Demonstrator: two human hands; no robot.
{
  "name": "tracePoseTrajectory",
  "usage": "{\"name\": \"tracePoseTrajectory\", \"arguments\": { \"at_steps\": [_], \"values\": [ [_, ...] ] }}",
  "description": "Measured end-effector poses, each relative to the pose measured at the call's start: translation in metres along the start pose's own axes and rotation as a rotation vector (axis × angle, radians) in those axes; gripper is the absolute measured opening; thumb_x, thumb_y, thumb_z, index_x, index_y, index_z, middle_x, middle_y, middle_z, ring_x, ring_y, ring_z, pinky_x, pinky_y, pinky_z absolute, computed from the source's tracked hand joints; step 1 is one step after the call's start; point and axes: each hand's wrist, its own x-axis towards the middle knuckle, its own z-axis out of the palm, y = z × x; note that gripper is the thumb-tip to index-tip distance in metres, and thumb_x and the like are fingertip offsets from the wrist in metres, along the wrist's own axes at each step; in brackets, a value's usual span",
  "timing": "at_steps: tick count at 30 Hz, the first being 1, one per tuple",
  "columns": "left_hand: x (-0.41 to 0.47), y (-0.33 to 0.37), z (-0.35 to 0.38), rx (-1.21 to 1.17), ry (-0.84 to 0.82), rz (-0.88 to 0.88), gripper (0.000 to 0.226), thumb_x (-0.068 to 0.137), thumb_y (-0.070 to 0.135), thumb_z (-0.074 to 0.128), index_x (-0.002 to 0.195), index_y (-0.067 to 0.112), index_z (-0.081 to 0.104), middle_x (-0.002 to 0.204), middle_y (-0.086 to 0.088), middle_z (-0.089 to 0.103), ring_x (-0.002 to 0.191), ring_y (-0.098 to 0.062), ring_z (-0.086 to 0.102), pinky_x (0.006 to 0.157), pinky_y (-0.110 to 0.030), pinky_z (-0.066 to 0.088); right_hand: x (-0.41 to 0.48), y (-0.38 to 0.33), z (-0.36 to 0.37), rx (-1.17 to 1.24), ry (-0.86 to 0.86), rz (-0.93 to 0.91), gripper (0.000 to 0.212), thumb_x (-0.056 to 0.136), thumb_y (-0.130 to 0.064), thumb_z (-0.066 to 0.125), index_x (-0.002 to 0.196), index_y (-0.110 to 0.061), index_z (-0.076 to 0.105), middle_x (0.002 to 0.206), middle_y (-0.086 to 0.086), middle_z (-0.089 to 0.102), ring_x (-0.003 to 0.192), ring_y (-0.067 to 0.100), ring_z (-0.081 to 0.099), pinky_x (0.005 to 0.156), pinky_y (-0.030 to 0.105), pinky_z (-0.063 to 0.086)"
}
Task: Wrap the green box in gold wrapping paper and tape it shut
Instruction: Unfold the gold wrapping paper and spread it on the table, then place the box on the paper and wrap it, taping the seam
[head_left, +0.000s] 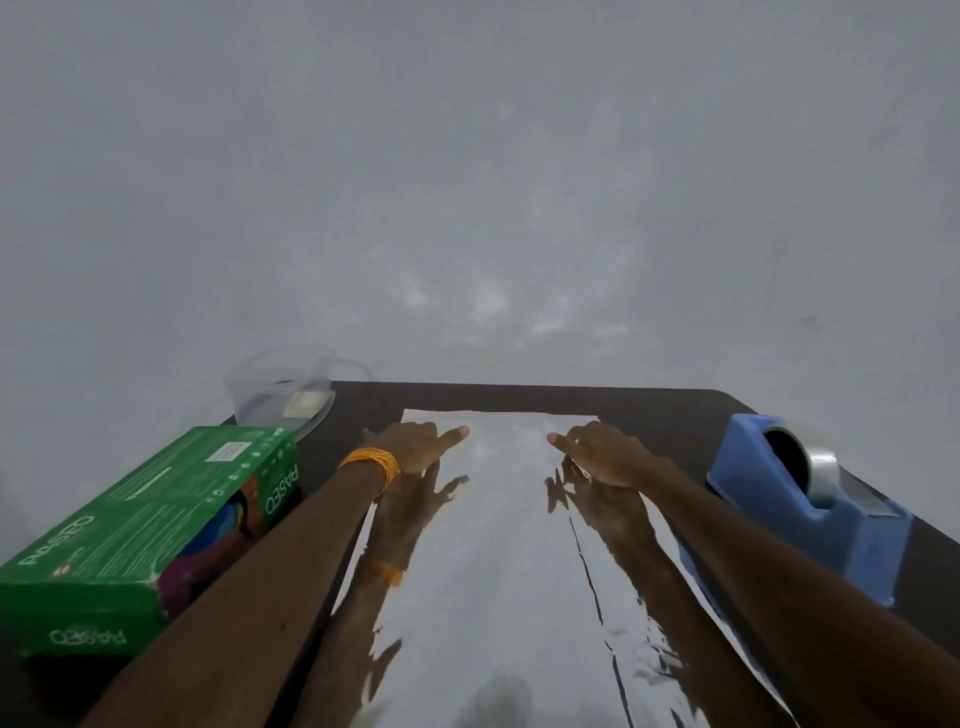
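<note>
A shiny, mirror-like sheet of wrapping paper (506, 545) lies flat on the dark table (649, 405), reaching from the near edge almost to the far edge. My left hand (415, 447) rests on the sheet's far left part, thumb stretched toward the middle. On the sheet's far right part lies my right hand (602, 454), its thumb pointing inward too. Both hands press the paper down. The green box (140, 530) lies to the left of the paper, beside my left forearm. A blue tape dispenser (810, 504) with a roll of clear tape stands to the right of the paper.
A clear plastic container (283, 397) with a pale lump inside stands at the table's far left corner, behind the green box. A plain grey wall rises right behind the table. A crease runs along the right side of the sheet.
</note>
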Motion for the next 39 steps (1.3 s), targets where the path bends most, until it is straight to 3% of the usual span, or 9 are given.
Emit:
{"name": "tracePoseTrajectory", "arguments": {
  "at_steps": [3, 5, 7, 14, 18, 22, 26, 30, 39],
  "values": [
    [0.000, -0.001, 0.004, 0.046, 0.044, -0.005, 0.086, 0.088, 0.081, 0.024, 0.154, 0.027, 0.029, 0.163, -0.004, 0.023, 0.151, -0.036, 0.015, 0.114, -0.071, -0.001, -0.014, -0.013, -0.002, -0.022, 0.007, 0.041, 0.085, 0.072, -0.096, 0.019, 0.094, -0.028, 0.067, 0.110, 0.000, 0.069, 0.110, 0.028, 0.065, 0.104, 0.058, 0.041],
    [-0.011, 0.000, 0.005, 0.038, 0.086, 0.014, 0.083, 0.089, 0.078, 0.026, 0.156, 0.028, 0.025, 0.165, -0.003, 0.016, 0.152, -0.035, 0.009, 0.115, -0.070, -0.001, -0.026, -0.024, -0.004, -0.069, 0.028, 0.051, 0.078, 0.087, -0.080, 0.031, 0.130, -0.022, 0.061, 0.141, 0.006, 0.056, 0.130, 0.033, 0.052, 0.111, 0.060, 0.033],
    [-0.023, 0.005, 0.008, 0.042, 0.115, 0.045, 0.081, 0.090, 0.077, 0.029, 0.155, 0.028, 0.025, 0.166, -0.003, 0.016, 0.152, -0.034, 0.010, 0.115, -0.070, 0.000, -0.035, -0.029, -0.006, -0.068, 0.025, 0.048, 0.076, 0.089, -0.075, 0.035, 0.140, -0.021, 0.053, 0.150, 0.008, 0.047, 0.135, 0.034, 0.047, 0.113, 0.059, 0.032],
    [-0.091, 0.021, 0.014, 0.043, 0.052, 0.103, 0.080, 0.090, 0.072, 0.042, 0.154, 0.025, 0.029, 0.164, -0.006, 0.018, 0.151, -0.035, 0.015, 0.115, -0.070, 0.002, -0.082, -0.053, -0.010, -0.082, 0.018, -0.056, 0.045, 0.088, -0.045, 0.070, 0.125, -0.021, 0.063, 0.136, 0.002, 0.057, 0.123, 0.024, 0.054, 0.103, 0.036, 0.044],
    [-0.111, 0.021, 0.012, 0.010, -0.022, 0.072, 0.069, 0.088, 0.074, 0.043, 0.133, 0.023, 0.052, 0.150, -0.008, 0.043, 0.144, -0.037, 0.030, 0.111, -0.075, 0.006, -0.099, -0.058, -0.009, -0.073, -0.066, -0.082, 0.034, 0.085, -0.039, 0.074, 0.112, -0.020, 0.068, 0.124, -0.001, 0.066, 0.114, 0.021, 0.060, 0.100, 0.033, 0.048],
    [-0.140, 0.018, -0.005, -0.014, -0.004, 0.043, 0.080, 0.092, 0.070, 0.040, 0.155, 0.023, 0.027, 0.164, -0.007, 0.020, 0.152, -0.035, 0.009, 0.114, -0.071, -0.003, -0.111, -0.062, -0.010, -0.062, -0.078, -0.075, 0.039, 0.087, -0.045, 0.071, 0.116, -0.020, 0.066, 0.124, 0.000, 0.064, 0.114, 0.023, 0.060, 0.101, 0.035, 0.048],
    [-0.180, 0.010, -0.035, -0.025, 0.169, 0.030, 0.072, 0.093, 0.060, 0.051, 0.152, 0.021, 0.034, 0.162, -0.007, 0.024, 0.151, -0.033, 0.014, 0.117, -0.066, 0.007, -0.121, -0.078, -0.015, 0.008, 0.019, -0.080, 0.042, 0.090, -0.044, 0.069, 0.123, -0.018, 0.062, 0.132, 0.005, 0.060, 0.117, 0.022, 0.056, 0.103, 0.034, 0.043],
    [-0.215, -0.025, -0.067, -0.006, 0.392, -0.137, 0.067, 0.086, 0.058, 0.057, 0.141, 0.020, 0.046, 0.149, -0.009, 0.042, 0.137, -0.035, 0.038, 0.111, -0.061, 0.027, -0.129, -0.098, -0.018, 0.034, 0.046, -0.110, 0.038, 0.091, -0.043, 0.068, 0.118, -0.017, 0.065, 0.129, 0.006, 0.062, 0.113, 0.022, 0.058, 0.098, 0.032, 0.044],
    [-0.254, -0.101, -0.082, -0.002, 0.210, -0.602, 0.101, 0.058, 0.067, 0.075, 0.141, 0.024, 0.037, 0.129, -0.015, 0.048, 0.123, -0.037, 0.045, 0.100, -0.051, 0.038, -0.148, -0.160, -0.008, 0.207, 0.083, -0.183, 0.034, 0.088, -0.039, 0.072, 0.113, -0.018, 0.065, 0.120, 0.002, 0.065, 0.107, 0.018, 0.059, 0.093, 0.031, 0.044]
  ]
}}
